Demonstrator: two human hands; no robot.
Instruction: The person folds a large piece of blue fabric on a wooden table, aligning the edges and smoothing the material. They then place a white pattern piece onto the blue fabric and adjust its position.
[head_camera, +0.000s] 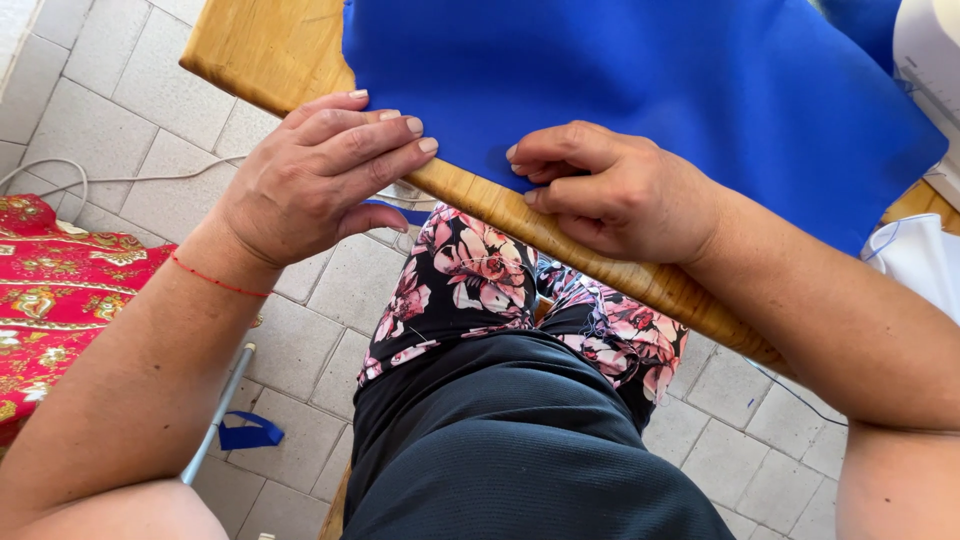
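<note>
While both hands are working at the near edge of the wooden desk (620, 275), the blue fabric (640, 90) is lying spread over the desk top, its lower hem running along that edge. No container is showing anywhere around the desk. The left hand (310, 180) is resting flat, its fingers (385, 135) stretched out and pressing the hem down where the fabric's corner meets the desk edge; they are open, not pinching. The right hand (610, 190) is sitting just beside it along the same edge, its fingers (545, 165) curled shut and gripping a small fold of the fabric's hem. A thin red thread bracelet (215, 280) is circling the left wrist. Below the desk edge, a floral patterned garment (460, 280) is covering the person's lap. Left of the desk, a red and gold patterned cloth (50, 290) is lying by the tiled floor (130, 80), where a pale cable (120, 180) and a blue scrap (250, 435) are also resting. Right of the fabric, a white machine (930, 50) is partly showing at the desk's far corner.
</note>
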